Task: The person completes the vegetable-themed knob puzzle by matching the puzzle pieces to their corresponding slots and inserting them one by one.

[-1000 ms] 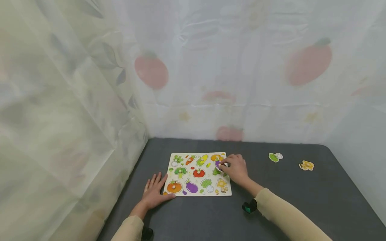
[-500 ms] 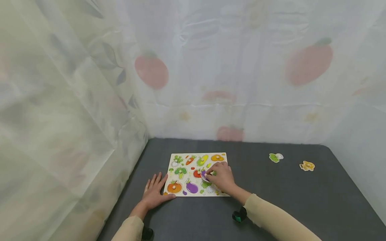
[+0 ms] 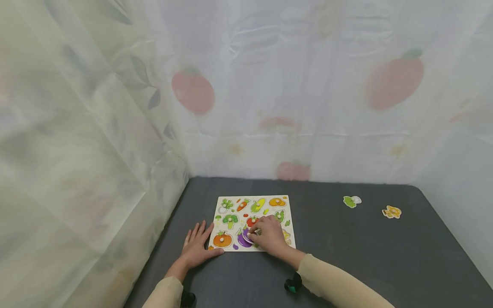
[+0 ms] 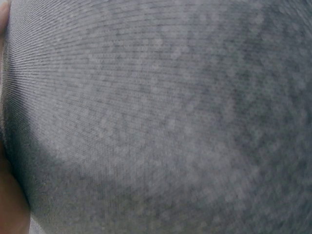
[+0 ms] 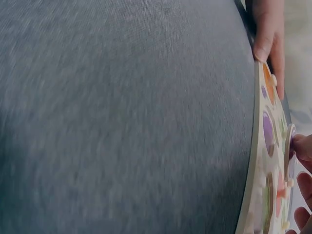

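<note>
Right hand point(image 3: 271, 235): fingers pinching purple eggplant piece point(image 3: 245, 238) over puzzle board point(image 3: 252, 222). Left hand point(image 3: 196, 247): flat, fingers straight, on dark worktop point(image 3: 366, 248), thumb touching board's corner.

A flat purple eggplant piece point(image 3: 244, 238) lies over the vegetable puzzle board's point(image 3: 252, 202) near edge.

Dark grey table point(image 3: 366, 256) under a white board point(image 3: 289, 246) printed with green, orange, red, yellow and purple vegetables. Purple piece point(image 3: 245, 238) in the right hand point(image 3: 271, 237); green-white piece point(image 3: 352, 201) and yellow piece point(image 3: 391, 211) apart. Pale curtain point(image 3: 269, 85) with faded red fruit; beige sleeves point(image 3: 339, 284).
</note>
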Demonstrator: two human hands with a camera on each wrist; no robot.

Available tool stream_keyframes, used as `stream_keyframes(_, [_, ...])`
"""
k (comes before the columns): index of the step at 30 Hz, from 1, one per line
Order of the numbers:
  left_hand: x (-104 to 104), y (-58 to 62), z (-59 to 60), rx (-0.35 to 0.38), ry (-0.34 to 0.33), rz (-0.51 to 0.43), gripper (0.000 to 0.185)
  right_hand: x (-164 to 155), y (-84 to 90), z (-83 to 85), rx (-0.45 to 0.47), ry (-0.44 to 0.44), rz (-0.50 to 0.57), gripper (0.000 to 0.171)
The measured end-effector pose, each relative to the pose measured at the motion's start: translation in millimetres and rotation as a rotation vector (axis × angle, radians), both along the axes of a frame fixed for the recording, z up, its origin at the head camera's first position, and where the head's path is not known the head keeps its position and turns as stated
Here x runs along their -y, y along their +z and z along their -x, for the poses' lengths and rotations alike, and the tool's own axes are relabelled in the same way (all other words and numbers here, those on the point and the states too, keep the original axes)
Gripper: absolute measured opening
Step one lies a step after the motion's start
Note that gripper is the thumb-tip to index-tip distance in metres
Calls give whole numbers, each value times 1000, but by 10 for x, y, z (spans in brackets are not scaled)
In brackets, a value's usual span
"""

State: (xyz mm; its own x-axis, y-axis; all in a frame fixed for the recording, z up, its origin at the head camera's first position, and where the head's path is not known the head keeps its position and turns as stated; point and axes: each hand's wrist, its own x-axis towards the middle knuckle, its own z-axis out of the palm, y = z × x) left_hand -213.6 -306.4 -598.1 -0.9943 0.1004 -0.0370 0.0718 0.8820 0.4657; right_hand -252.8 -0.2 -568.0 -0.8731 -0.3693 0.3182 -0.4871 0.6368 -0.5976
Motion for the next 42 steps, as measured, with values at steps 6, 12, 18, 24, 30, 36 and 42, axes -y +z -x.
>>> stream_keyframes(6, [2, 8, 5, 15, -1, -2, 116, 108, -19, -34, 4, 8, -10, 6])
stream_keyframes(12, [-28, 43, -7, 22, 1, -4, 115, 174, -66, -37, 18, -9, -39, 7])
stream_keyframes(18, [-51, 93, -55, -5, -8, -20, 112, 195, -92, -57, 14, -12, -44, 7])
stream_keyframes(24, [-59, 119, -70, -25, -17, -21, 111, 208, -117, -65, 12, -11, -37, 8])
stream_keyframes(30, [-37, 68, -29, 9, 6, 1, 114, 225, -132, -63, 6, 0, -37, 6])
stream_keyframes(36, [-41, 77, -22, 9, 7, 19, 114, 249, -115, -72, 37, -3, -45, 7])
stream_keyframes(42, [-41, 64, -32, -18, -4, 2, 114, 264, -121, -76, 45, -5, -43, 8])
